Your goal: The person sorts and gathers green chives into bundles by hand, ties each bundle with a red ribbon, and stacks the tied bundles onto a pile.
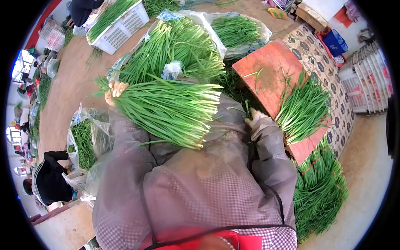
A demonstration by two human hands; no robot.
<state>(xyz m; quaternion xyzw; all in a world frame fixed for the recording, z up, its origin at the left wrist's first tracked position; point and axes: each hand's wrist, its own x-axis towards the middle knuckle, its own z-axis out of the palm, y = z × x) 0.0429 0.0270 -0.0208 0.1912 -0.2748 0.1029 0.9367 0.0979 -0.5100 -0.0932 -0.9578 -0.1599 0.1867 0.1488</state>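
The left hand (pixel 115 91) has its fingers clamped round a thick bunch of chives (pixel 166 110) fanning rightward from them, while the right hand (pixel 255 118), grip unclear, touches the chive pile (pixel 302 110) on the red board (pixel 271 75), seemingly gathering stalks for bundling, which calls for even ends.

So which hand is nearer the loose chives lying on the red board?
Right. The right hand sits at the board's near edge, just beside the loose chives on the red board. The left hand is far across, gripping a big bundle of chives.
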